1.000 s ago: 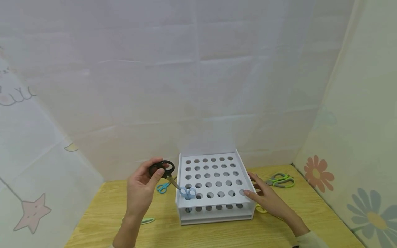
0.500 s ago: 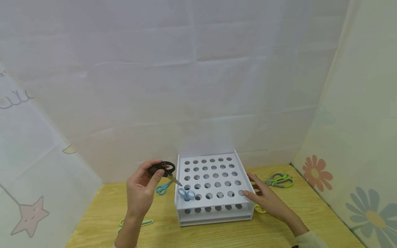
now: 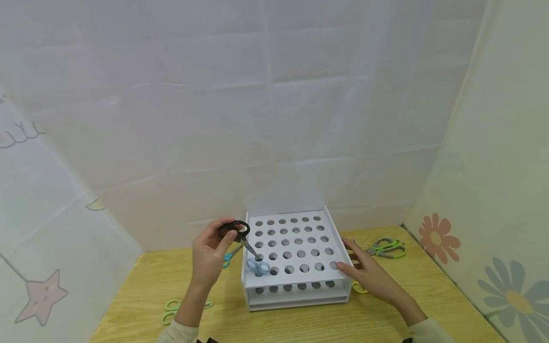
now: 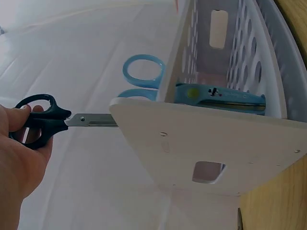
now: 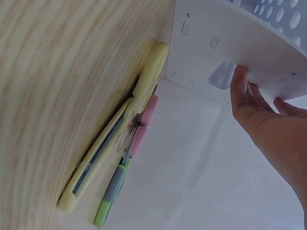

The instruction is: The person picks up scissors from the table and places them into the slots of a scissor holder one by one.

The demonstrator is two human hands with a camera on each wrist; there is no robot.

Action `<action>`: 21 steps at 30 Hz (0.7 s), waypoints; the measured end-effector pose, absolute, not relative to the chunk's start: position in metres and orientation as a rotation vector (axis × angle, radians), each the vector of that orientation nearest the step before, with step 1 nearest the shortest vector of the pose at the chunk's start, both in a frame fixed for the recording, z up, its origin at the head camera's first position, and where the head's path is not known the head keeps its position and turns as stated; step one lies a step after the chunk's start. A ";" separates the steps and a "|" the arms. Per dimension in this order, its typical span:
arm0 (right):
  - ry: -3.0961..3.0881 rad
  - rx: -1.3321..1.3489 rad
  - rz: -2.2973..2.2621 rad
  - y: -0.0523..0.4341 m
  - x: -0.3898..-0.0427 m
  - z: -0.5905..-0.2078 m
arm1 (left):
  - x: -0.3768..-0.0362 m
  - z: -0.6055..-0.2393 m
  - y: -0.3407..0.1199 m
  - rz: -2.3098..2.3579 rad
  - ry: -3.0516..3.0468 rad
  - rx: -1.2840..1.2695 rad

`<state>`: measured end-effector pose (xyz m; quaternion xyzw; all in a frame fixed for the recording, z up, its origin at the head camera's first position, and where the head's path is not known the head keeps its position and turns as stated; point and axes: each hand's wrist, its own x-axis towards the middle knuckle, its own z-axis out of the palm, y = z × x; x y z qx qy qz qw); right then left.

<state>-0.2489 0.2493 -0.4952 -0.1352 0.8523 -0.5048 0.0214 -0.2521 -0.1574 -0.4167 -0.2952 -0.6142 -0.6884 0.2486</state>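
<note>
On the wooden table [image 3: 300, 324], walled by white sheets, your left hand [image 3: 210, 252] grips the black scissors [image 3: 238, 233] — blades tilted over the white rack [image 3: 296, 297]. Your right hand [image 3: 369, 274] rests flat-fingered against the rack's right side.

Black scissors [image 3: 237, 234]: matt plastic handles, bare metal blade. White rack [image 3: 296, 281]: smooth matt board. Table [image 3: 429, 295]: pale wood grain.

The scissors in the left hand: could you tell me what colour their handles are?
Black handles on the scissors, seen best in the left wrist view.
</note>
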 end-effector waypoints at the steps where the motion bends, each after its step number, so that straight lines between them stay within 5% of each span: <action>1: 2.641 -0.418 -1.565 0.250 -0.249 -0.495 | -0.255 -0.420 -0.157 -1.884 -1.681 -0.794; 21: 2.635 -0.414 -1.577 0.251 -0.249 -0.496 | -0.284 -0.441 -0.149 -1.986 -1.916 -0.820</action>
